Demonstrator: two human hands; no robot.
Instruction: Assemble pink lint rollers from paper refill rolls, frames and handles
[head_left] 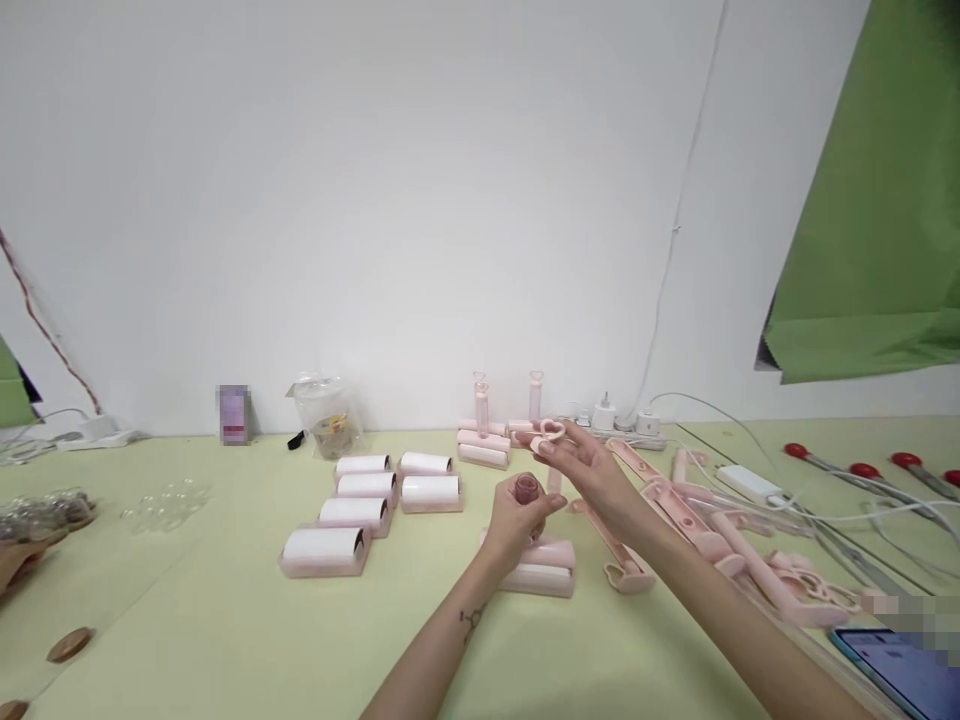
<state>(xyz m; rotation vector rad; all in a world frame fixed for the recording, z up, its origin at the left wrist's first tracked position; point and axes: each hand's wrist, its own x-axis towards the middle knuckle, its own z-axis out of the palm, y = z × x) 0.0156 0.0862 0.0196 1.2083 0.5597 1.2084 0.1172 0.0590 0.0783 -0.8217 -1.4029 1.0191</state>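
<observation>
My left hand [510,525] is closed around a dusky-pink tube [527,488], round end up, above the desk [202,630]. My right hand [592,470] pinches a heart-shaped pink piece [553,431] near it. Judgement: tube steady, pinch light, tube end in sight.

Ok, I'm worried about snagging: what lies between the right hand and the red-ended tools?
Between the right hand and the red-ended tools, the head view shows pink plastic parts, a white adapter and white cables.

left hand [513,522] partly hides what's perhaps a tube [527,487]; phone [898,668] cut off
</observation>
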